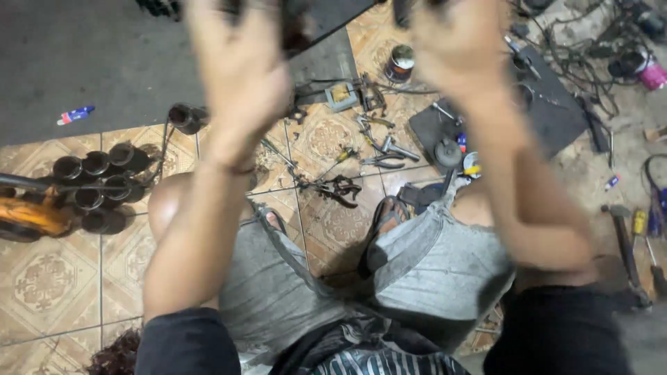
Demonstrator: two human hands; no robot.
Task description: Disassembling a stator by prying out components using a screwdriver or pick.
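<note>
Hands were raised and blurred, left hand and right hand gripping a dark panel, finger spread unclear, while tools lay untouched on the floor.

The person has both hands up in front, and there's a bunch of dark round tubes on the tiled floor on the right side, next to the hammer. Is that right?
Not quite. The head view shows both hands raised, left hand and right hand, but the dark round tubes lie on the tiled floor at the left, far from the hammer at the right.
</note>
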